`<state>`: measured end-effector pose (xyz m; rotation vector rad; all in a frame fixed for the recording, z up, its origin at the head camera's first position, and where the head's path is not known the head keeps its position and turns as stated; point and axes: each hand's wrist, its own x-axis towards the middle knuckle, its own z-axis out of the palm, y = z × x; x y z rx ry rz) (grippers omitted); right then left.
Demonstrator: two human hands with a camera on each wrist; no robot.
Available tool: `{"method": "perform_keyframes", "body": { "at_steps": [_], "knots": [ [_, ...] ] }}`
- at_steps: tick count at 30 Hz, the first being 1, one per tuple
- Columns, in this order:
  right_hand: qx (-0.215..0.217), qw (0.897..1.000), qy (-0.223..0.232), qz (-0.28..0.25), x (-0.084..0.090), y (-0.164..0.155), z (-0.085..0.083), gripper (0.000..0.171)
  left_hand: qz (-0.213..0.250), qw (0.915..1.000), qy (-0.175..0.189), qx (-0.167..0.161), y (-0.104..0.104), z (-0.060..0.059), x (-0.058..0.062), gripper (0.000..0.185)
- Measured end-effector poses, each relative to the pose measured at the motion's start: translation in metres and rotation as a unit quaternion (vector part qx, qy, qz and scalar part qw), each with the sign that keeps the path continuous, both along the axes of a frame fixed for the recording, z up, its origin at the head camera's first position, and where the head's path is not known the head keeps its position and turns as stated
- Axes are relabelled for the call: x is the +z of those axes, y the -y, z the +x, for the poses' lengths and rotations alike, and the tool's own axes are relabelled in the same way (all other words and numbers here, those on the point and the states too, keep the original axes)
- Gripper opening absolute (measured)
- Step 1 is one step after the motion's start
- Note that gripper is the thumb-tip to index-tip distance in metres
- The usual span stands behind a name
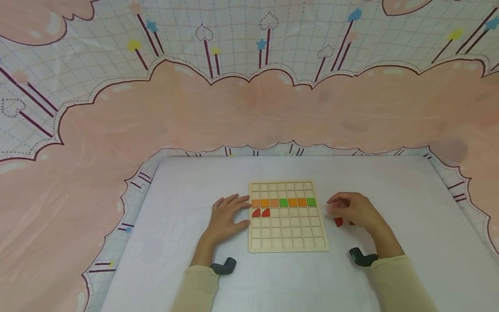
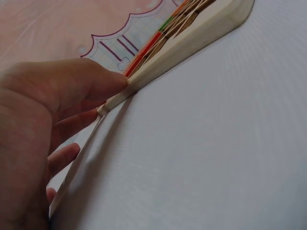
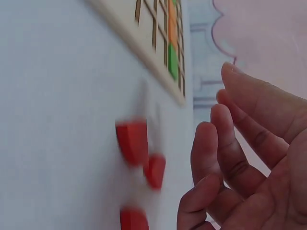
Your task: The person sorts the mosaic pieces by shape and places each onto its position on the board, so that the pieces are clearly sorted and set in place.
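Plainly, two hands work at a wooden grid board on a white worktop.

Largest first: the worktop (image 1: 409, 225) carries the wooden grid board (image 1: 288, 236) near the middle of its near edge, with a row of orange and green tiles (image 1: 283, 202) across it and two red quarter-round pieces (image 1: 261, 212) just below at its left side. Next, the left hand (image 1: 226, 216) lies flat on the worktop, fingers (image 2: 91, 81) straight and apart, tips touching the board's left edge. Beside the board's right edge the right hand (image 1: 352, 210) hovers with fingers (image 3: 230, 153) loosely bent, holding nothing, over loose red pieces (image 3: 139, 148) (blurred).
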<state>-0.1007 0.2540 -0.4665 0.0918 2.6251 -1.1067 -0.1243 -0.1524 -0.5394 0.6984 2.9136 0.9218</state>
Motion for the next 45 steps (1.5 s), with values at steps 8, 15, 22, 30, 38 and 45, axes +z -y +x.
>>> {"method": "perform_keyframes", "body": {
  "at_steps": [8,15,22,30,38,45],
  "knots": [
    [0.001,0.999,0.012,0.03,0.0,-0.034,0.008,0.034,0.003,0.9999,0.009,-0.002,0.0,0.001,0.002,0.046],
    [0.009,0.997,0.032,0.063,-0.011,-0.061,0.011,0.038,-0.002,1.0,0.008,0.0,0.0,0.0,0.002,0.046],
    [0.004,0.998,0.051,0.042,-0.017,-0.08,0.012,0.042,0.004,1.0,-0.009,-0.001,-0.001,0.0,0.001,0.045],
    [0.025,0.998,0.06,0.024,-0.019,-0.086,0.015,0.038,0.005,1.0,0.003,0.004,-0.001,0.001,0.004,0.046],
    [0.044,0.997,0.035,0.048,-0.019,-0.085,0.018,0.031,0.01,0.9999,0.007,0.008,-0.003,0.003,0.007,0.046],
    [0.036,0.998,0.04,0.024,-0.019,-0.085,0.02,0.021,0.009,0.9999,0.003,0.005,-0.002,0.002,0.006,0.045]
  ]
}}
